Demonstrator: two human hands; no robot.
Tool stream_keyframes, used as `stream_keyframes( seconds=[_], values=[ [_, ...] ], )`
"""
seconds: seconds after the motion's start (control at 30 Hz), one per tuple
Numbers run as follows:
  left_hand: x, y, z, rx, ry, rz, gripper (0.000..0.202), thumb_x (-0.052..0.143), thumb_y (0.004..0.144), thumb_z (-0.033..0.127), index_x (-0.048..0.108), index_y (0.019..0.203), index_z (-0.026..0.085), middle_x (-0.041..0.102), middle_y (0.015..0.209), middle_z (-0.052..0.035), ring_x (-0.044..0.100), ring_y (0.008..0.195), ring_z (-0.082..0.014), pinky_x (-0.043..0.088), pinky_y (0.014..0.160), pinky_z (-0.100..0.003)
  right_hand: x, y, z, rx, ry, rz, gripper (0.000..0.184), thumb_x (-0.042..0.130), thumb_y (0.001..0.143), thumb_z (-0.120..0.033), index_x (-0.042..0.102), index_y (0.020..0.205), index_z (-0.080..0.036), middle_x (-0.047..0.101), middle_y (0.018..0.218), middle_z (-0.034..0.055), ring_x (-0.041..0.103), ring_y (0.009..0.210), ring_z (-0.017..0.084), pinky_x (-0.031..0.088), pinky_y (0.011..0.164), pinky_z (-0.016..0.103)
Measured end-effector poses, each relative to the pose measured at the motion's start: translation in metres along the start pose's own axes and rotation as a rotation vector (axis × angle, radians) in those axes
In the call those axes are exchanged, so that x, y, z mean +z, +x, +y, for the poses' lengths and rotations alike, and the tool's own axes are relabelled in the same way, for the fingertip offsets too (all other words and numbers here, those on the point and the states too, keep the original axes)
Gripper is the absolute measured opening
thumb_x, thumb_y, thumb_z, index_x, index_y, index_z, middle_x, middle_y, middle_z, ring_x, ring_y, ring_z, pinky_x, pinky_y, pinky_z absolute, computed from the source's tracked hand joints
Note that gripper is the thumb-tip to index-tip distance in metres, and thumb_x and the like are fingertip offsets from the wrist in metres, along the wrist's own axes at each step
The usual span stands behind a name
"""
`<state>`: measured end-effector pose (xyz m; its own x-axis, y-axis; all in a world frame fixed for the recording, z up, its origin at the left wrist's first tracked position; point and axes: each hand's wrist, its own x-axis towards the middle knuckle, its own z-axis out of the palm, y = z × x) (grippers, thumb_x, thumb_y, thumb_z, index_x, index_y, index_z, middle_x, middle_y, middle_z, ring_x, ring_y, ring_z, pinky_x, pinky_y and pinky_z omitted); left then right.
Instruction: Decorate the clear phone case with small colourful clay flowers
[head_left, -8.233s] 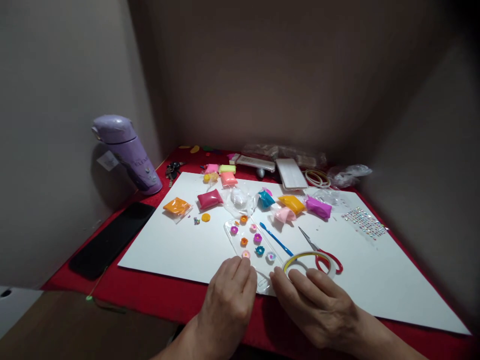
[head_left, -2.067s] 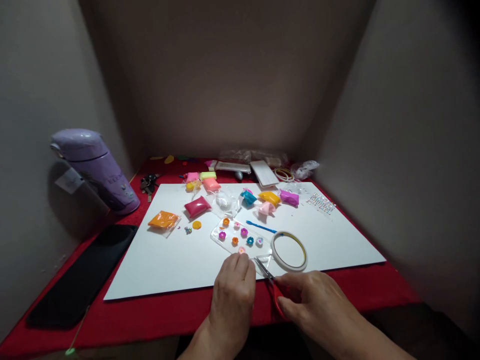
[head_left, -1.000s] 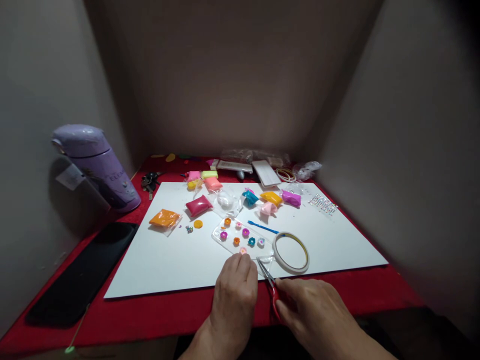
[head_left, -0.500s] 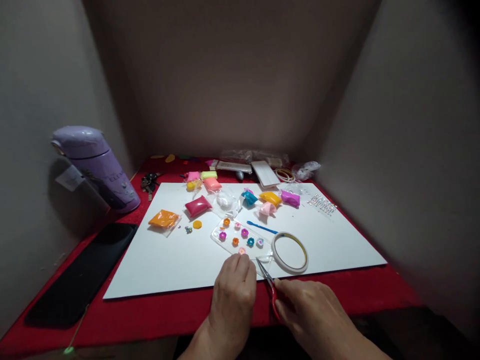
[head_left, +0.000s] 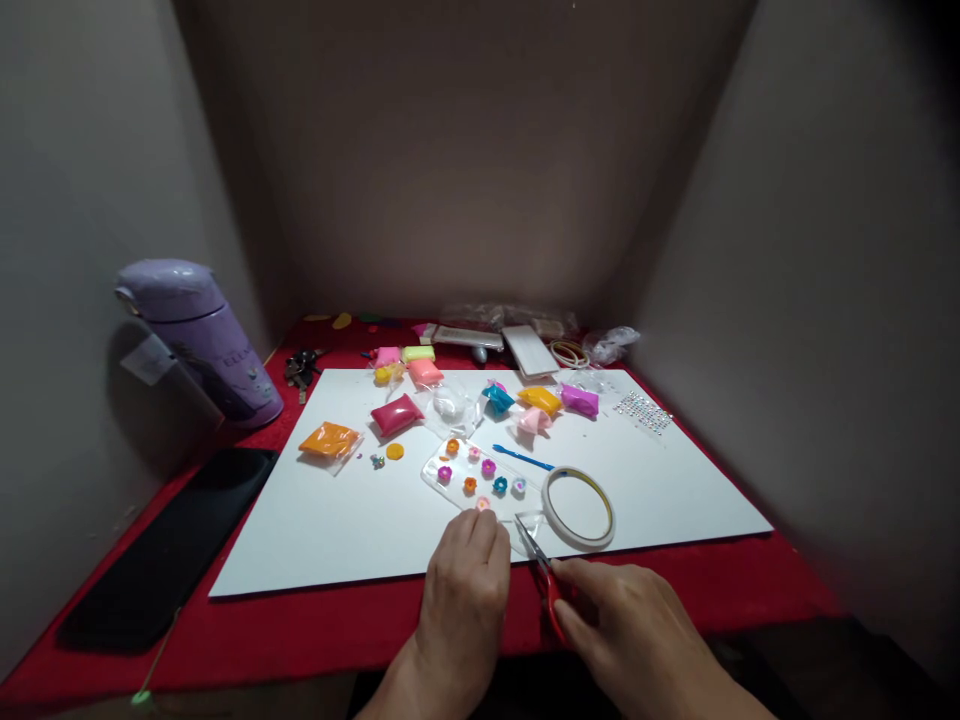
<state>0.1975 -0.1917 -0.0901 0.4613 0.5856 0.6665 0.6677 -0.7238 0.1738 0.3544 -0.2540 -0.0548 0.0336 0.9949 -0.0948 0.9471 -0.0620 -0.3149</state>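
Note:
A clear phone case [head_left: 480, 482] with several small coloured clay flowers lies on a white board [head_left: 330, 530]. My left hand [head_left: 465, 590] rests at the case's near end with curled fingers pressing on it; what is under the fingertips is hidden. Just to its right, my right hand [head_left: 637, 630] grips red-handled scissors [head_left: 544, 575]. Their blades point toward the case's near corner. A roll of tape [head_left: 578, 508] lies on the board just beyond the scissors.
Small bags of coloured clay [head_left: 397, 414] and a blue tool [head_left: 523, 458] lie farther back. A purple flask [head_left: 202, 340] stands left, with a black phone [head_left: 165, 550] and keys [head_left: 300, 368] on the red cloth [head_left: 300, 630]. A gem sticker sheet [head_left: 641, 411] lies right.
Since eight seconds ago my right hand has taken up the scissors, which lay on the board by the tape. Over the last second both hands have barely moved.

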Motion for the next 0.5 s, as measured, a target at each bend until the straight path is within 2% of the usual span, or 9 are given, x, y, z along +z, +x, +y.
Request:
stream_keyframes(
  seconds=[0.2, 0.3, 0.43, 0.5],
  values=[
    [0.001, -0.001, 0.0, -0.005, 0.005, -0.002, 0.024, 0.047, 0.081, -0.005, 0.058, 0.073, 0.014, 0.058, 0.078, -0.0081, 0.051, 0.073, -0.0218, 0.047, 0.064, -0.033, -0.007, -0.004, 0.006, 0.012, -0.009, 0.021, 0.023, 0.053, 0.081, -0.024, 0.07, 0.097, -0.027, 0.074, 0.079, 0.0031, 0.069, 0.07, 0.022, 0.045, 0.06, 0.028],
    [0.0, -0.001, 0.0, -0.006, -0.002, -0.009, 0.023, 0.048, 0.08, -0.006, 0.057, 0.073, 0.014, 0.058, 0.077, -0.008, 0.051, 0.072, -0.0217, 0.047, 0.065, -0.034, -0.013, -0.007, 0.009, -0.03, 0.002, 0.016, 0.024, 0.057, 0.077, -0.022, 0.069, 0.097, -0.029, 0.074, 0.077, 0.0006, 0.07, 0.071, 0.022, 0.047, 0.06, 0.028],
    [-0.001, 0.0, 0.0, -0.008, 0.003, -0.003, 0.023, 0.049, 0.079, -0.007, 0.057, 0.072, 0.014, 0.058, 0.077, -0.0083, 0.051, 0.071, -0.0219, 0.047, 0.063, -0.033, -0.021, -0.019, 0.02, -0.125, 0.076, -0.068, 0.021, 0.058, 0.076, -0.018, 0.069, 0.088, -0.031, 0.072, 0.072, -0.0029, 0.069, 0.065, 0.018, 0.048, 0.055, 0.023],
    [0.0, 0.001, 0.0, -0.006, 0.007, -0.001, 0.024, 0.049, 0.078, -0.007, 0.057, 0.072, 0.014, 0.058, 0.078, -0.0086, 0.051, 0.071, -0.0219, 0.047, 0.063, -0.033, -0.024, -0.027, 0.031, -0.157, 0.109, -0.021, 0.024, 0.06, 0.076, -0.02, 0.07, 0.095, -0.032, 0.074, 0.079, -0.0018, 0.07, 0.068, 0.018, 0.052, 0.058, 0.023]
  ],
)
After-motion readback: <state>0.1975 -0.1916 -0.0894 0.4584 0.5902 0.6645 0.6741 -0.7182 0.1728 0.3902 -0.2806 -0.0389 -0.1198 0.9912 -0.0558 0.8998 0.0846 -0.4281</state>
